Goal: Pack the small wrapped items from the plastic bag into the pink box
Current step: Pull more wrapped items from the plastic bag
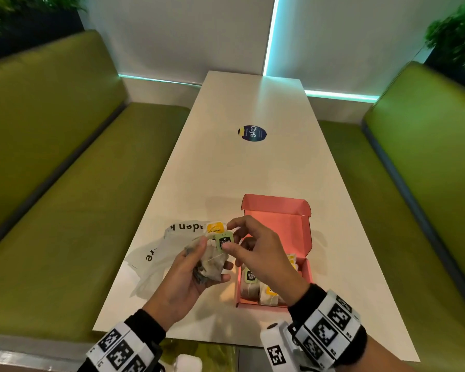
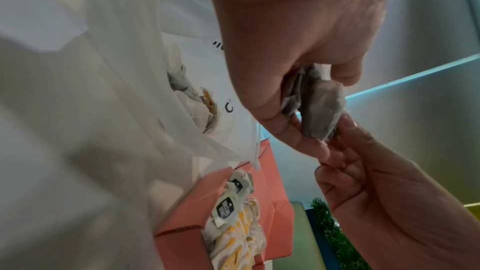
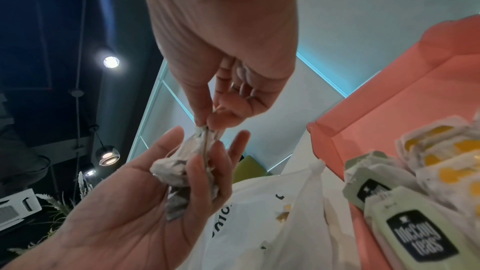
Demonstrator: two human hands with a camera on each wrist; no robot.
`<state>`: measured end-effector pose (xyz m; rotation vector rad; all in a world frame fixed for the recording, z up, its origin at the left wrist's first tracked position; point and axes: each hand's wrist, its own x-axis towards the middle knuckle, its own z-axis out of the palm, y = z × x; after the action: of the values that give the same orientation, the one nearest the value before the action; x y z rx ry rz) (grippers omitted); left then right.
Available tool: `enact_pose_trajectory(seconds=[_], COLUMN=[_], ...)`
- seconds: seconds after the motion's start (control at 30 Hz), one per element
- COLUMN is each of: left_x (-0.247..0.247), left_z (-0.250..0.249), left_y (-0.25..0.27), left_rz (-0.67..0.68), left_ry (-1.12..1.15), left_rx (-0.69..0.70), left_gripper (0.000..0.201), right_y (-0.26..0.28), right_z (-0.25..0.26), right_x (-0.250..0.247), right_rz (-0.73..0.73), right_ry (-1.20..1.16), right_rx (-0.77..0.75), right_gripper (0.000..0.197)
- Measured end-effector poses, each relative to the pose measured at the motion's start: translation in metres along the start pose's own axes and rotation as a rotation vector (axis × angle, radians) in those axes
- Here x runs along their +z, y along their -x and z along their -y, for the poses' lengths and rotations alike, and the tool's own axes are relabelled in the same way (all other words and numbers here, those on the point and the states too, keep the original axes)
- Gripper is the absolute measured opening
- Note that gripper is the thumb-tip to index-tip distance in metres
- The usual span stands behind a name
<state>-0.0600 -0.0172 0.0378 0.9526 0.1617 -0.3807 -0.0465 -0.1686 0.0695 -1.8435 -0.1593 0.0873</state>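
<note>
**Both hands on a clump of tea bags, above the table between bag and box**

Left hand (image 1: 191, 272): palm up, fingers curled round a small clump of tea bags (image 1: 212, 261). In the right wrist view the clump lies across the palm, fingers bent up beside it.

Right hand (image 1: 263, 253): thumb and forefinger pinch the top of the clump at a green tag (image 1: 224, 242) with black print. Remaining fingers are loosely curled and hold nothing. In the left wrist view the fingertips of both hands meet at the same tea bag.

A yellow tag (image 1: 215, 227) shows just behind the green one, near the right forefinger; whether it belongs to the held clump I cannot tell.

Plastic bag (image 1: 156, 253): white, crumpled, black lettering, lying on the table (image 1: 253, 167) left of and partly under the left hand. The left wrist view shows more tea bags inside it.

Pink box (image 1: 285, 226): open, lid tipped back, just right of the hands on the table. Its near end holds tea bags standing in rows, green tags to the left, yellow to the right. The far part of the box floor is bare.

Round dark sticker (image 1: 252, 133) farther up the table. Green benches (image 1: 65, 183) on both sides.
</note>
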Motion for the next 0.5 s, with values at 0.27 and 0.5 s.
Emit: enact_pose_trajectory(seconds=[0.27,0.5], left_x=[0.002,0.002], left_z=[0.002,0.003], left_y=[-0.006,-0.006], left_rz=[-0.055,-0.081], left_ry=[0.021,0.022], left_rx=[0.048,0.063], left_gripper=[0.037,0.045], right_y=[0.005,0.006], right_z=[-0.008,-0.013], right_x=[0.01,0.018], right_rz=[-0.14,-0.147], right_ry=[0.183,0.292], right_rx=[-0.209,-0.217], right_gripper=[0.018,0.024])
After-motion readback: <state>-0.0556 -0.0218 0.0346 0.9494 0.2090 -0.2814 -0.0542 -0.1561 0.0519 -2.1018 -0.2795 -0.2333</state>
